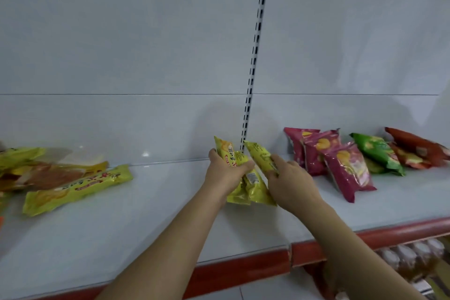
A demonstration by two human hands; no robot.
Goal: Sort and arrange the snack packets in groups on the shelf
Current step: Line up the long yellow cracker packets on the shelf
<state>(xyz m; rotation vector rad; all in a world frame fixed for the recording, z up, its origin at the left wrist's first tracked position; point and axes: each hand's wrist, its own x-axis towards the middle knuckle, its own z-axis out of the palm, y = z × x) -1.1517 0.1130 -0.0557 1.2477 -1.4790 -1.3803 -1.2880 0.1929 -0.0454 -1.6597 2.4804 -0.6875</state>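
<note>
My left hand (225, 173) grips a yellow snack packet (227, 152) that stands upright at the middle of the white shelf (121, 226). Beside it my right hand (289, 182) holds a second yellow packet (261, 157), tilted against the first. The lower ends of the two packets (250, 192) rest on the shelf between my hands. More yellow packets (75, 190) lie flat at the left. Three pink packets (341, 165) lean in a row at the right, followed by a green packet (377, 152) and red-orange packets (414, 148).
A slotted upright rail (254, 56) runs up the white back panel right behind my hands. The shelf has a red front edge (243, 273). Bottles (411, 258) stand on a lower shelf at the bottom right.
</note>
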